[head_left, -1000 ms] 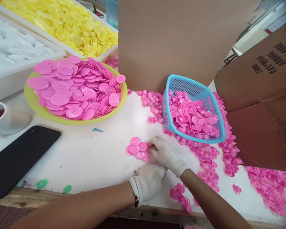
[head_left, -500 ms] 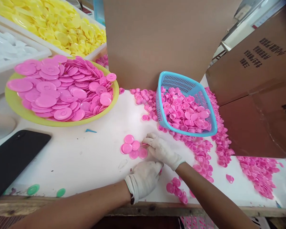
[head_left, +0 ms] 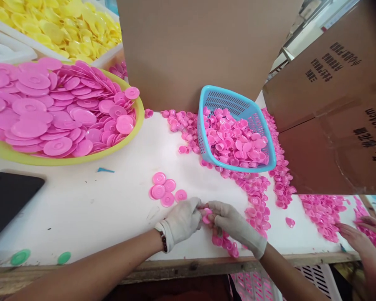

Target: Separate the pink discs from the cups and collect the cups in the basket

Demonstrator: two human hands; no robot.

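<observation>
My left hand (head_left: 183,220), in a white glove, has its fingers closed at a small pink plastic disc (head_left: 207,215). My right hand (head_left: 235,222), also gloved, meets it from the right and pinches the same disc; whether another piece lies behind it is hidden by the fingers. Left of my hands, several pink discs (head_left: 158,192) lie in a loose cluster on the white tabletop (head_left: 119,209). Just below my right hand sits a small group of pink cup-shaped pieces (head_left: 228,246) near the table edge.
A blue basket (head_left: 271,156) holds pink cups, with more piled around it. Pink discs fill a yellow bowl (head_left: 141,121). A phone (head_left: 12,200) lies at left. Cardboard boxes (head_left: 194,50) stand behind and right. A co-worker's hands (head_left: 354,236) touch a pink pile.
My right hand has moved from beside the disc cluster down and right to my left hand, bringing a pink disc. The view has shifted right, and a co-worker's hands have appeared.
</observation>
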